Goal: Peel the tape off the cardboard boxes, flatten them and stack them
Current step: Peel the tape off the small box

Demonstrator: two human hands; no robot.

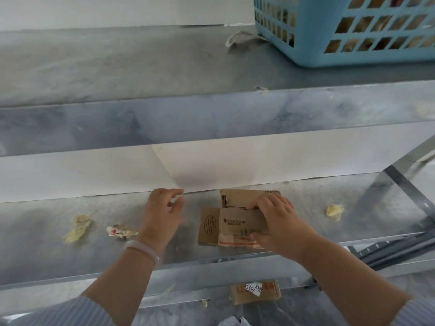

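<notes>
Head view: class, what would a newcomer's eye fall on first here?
The two hands at the middle of the metal shelf: the right hand grips a partly flattened cardboard box, the left hand beside it seems to pinch a pale scrap. Next, the blue basket on the upper shelf at top right, and the crumpled tape bits scattered along the metal shelf.

Bright diffuse light, dull sheen on shelf (58, 260), soft shadow on wall (195, 182). Overall soft; edges bowed.
</notes>
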